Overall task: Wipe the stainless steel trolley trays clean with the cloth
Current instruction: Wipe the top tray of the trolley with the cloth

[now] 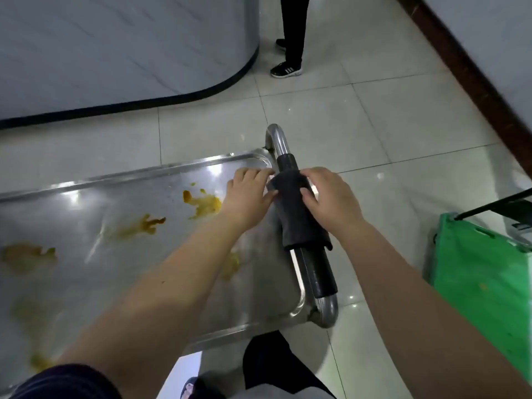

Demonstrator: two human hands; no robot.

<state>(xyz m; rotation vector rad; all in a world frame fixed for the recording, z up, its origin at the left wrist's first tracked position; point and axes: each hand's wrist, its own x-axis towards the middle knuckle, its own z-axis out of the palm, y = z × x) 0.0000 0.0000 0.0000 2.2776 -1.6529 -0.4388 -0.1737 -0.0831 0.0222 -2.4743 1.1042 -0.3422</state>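
The stainless steel trolley tray (121, 214) fills the lower left and carries several yellow-orange food smears (205, 204). At its right end runs the trolley handle (316, 272), steel with a black grip. A dark grey cloth (299, 223) hangs draped over that handle. My left hand (249, 194) pinches the cloth's upper left edge from the tray side. My right hand (331, 197) holds the cloth from the right, its fingers curled over the fabric on top of the handle.
A green plastic crate (478, 272) stands on the tiled floor at the right. Another person's legs and black shoes (286, 69) are at the top centre. A curved grey counter base (123, 50) lies beyond the trolley. A dark skirting board (472, 70) runs along the right wall.
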